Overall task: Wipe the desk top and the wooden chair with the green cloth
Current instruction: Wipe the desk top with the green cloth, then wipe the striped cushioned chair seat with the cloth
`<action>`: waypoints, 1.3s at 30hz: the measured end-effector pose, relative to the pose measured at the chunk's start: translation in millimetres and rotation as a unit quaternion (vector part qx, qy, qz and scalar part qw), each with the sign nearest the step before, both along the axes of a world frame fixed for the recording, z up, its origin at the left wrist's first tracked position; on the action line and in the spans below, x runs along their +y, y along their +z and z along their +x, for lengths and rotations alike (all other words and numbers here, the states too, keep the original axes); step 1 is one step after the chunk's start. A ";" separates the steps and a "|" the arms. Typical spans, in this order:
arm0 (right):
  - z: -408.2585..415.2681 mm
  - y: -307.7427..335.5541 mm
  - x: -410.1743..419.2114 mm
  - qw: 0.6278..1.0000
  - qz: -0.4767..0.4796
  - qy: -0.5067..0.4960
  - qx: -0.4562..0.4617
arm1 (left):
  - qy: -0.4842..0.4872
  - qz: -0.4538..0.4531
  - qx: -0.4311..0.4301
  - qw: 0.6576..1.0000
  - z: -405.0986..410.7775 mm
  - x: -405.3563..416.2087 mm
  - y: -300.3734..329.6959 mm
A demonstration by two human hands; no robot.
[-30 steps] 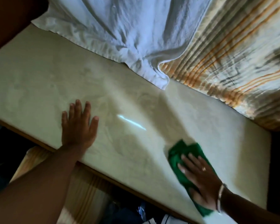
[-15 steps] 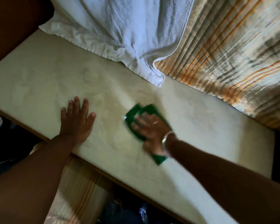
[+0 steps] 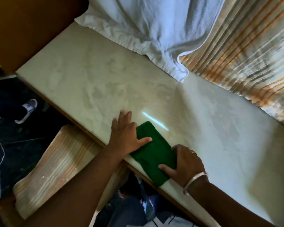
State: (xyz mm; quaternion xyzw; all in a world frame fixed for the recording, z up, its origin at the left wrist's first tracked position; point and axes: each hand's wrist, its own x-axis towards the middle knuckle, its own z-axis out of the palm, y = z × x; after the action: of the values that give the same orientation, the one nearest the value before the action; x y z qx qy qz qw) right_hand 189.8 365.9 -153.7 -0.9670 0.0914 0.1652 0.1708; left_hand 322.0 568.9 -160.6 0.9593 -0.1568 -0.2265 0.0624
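Nearest the camera, both forearms reach in from the lower edge toward the cloth (image 3: 152, 153), a folded green piece lying on the desk top (image 3: 220, 136) at its near edge, with its lower corner hanging slightly past that edge. The left hand (image 3: 126, 136) lies flat at the cloth's left side, fingers spread and stretched out across the desk top; its thumb crosses onto the green fabric and presses it down, gripping nothing. The right hand (image 3: 185, 163) sits at the cloth's right side, fingers curled loosely with the tips and thumb touching the fabric's edge; whether it pinches the cloth or only presses on it cannot be told. A ring shows on one finger of that hand, and a pale bracelet (image 3: 195, 181) circles the wrist just behind it. Left of and below the cloth, under the desk's near edge, stands the chair (image 3: 56, 161), its light, striped wooden seat partly tucked beneath the desk. Further left of the cloth, on the dark floor, a shoe (image 3: 27, 110) is visible. Just beyond the cloth, a thin bright streak of light crosses the pale, cloudy-patterned desk top. Well beyond the cloth, at the desk's far edge, a rumpled white towel (image 3: 151, 30) hangs down, its lowest corner touching the surface. To the right of the towel, a striped curtain (image 3: 246, 54) with orange and dark lines runs along the same far edge.
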 end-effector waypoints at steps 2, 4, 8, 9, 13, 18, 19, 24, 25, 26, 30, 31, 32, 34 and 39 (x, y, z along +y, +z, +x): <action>14.7 1.4 12.4 0.997 0.007 0.026 0.068 | -0.017 -0.016 0.014 1.000 -4.1 4.5 2.6; 32.6 4.4 25.0 0.988 0.003 0.084 0.131 | -0.014 -0.079 0.037 0.996 -9.1 25.5 8.6; 64.4 21.1 54.2 0.962 0.045 0.214 0.166 | 0.072 -0.270 0.092 0.956 -32.0 96.5 21.1; 68.6 28.5 59.9 0.960 0.086 0.218 0.153 | 0.122 -0.349 0.131 0.920 -39.8 111.4 22.4; 86.2 30.1 155.5 0.933 0.268 0.202 0.131 | 0.362 -0.525 0.219 0.738 -90.7 227.5 -2.6; 92.3 -54.0 298.4 0.909 0.280 0.222 0.213 | 0.594 -0.520 0.227 0.570 -147.7 345.1 -90.2; 95.0 -77.1 325.4 0.909 0.271 0.219 0.228 | 0.624 -0.521 0.211 0.543 -150.6 362.1 -108.0; 128.8 -184.2 427.1 0.946 0.183 0.190 0.190 | 0.665 -0.535 0.125 0.506 -122.0 432.0 -193.9; 135.8 -196.0 437.1 0.956 0.131 0.199 0.171 | 0.663 -0.521 0.100 0.528 -113.5 445.2 -205.5; 140.6 -211.3 448.4 0.960 0.064 0.230 0.143 | 0.659 -0.476 0.060 0.579 -109.5 462.8 -222.0; 138.4 -257.8 492.3 0.864 -0.030 0.502 0.007 | 0.503 -0.126 -0.034 0.855 -110.4 539.5 -286.7; 134.5 -270.2 504.2 0.823 -0.031 0.567 0.006 | 0.456 -0.075 -0.035 0.886 -114.2 555.0 -302.4; 132.6 -283.3 514.5 0.782 -0.045 0.621 0.007 | 0.418 -0.045 -0.033 0.907 -117.3 567.4 -317.9; 137.0 -309.1 527.3 0.719 -0.081 0.690 -0.007 | 0.370 -0.014 -0.036 0.928 -125.5 581.1 -344.6; 157.6 -339.7 533.2 0.691 -0.102 0.713 -0.062 | 0.361 -0.002 -0.085 0.929 -132.5 584.6 -368.0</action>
State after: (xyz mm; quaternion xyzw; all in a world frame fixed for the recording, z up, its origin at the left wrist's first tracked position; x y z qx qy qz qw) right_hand 347.3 899.1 -493.4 -0.7611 -0.6199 0.1670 -0.0923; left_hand 189.5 1153.5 -528.6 0.9666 0.1948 -0.1063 0.1279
